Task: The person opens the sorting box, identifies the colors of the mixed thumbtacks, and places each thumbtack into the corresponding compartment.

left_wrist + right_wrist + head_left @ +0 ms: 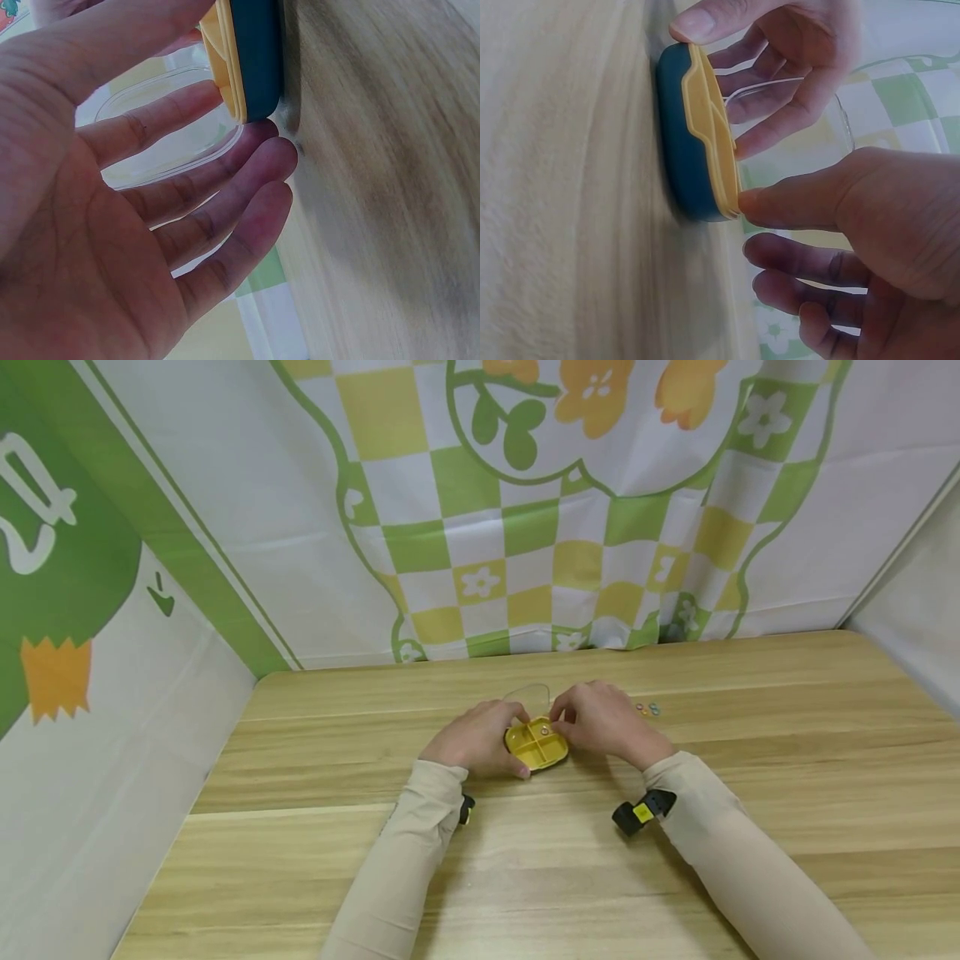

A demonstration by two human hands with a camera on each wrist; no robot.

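A small pill box [534,748] with a yellow divided insert and a dark teal shell [676,135] sits on the table, its clear lid [169,127] raised at the back. A tiny ring [545,731] lies in the back right compartment. My left hand [483,739] holds the box from the left, thumb at the near side and index finger at the back rim. At the back right rim, my right hand [600,718] has its thumb and index finger close together, touching the box edge in the right wrist view. Whether anything is between those fingertips is hidden.
Several tiny coloured rings [647,709] lie on the wooden table [750,777] just right of my right hand. A patterned green, yellow and white cloth [525,543] hangs behind the table's far edge.
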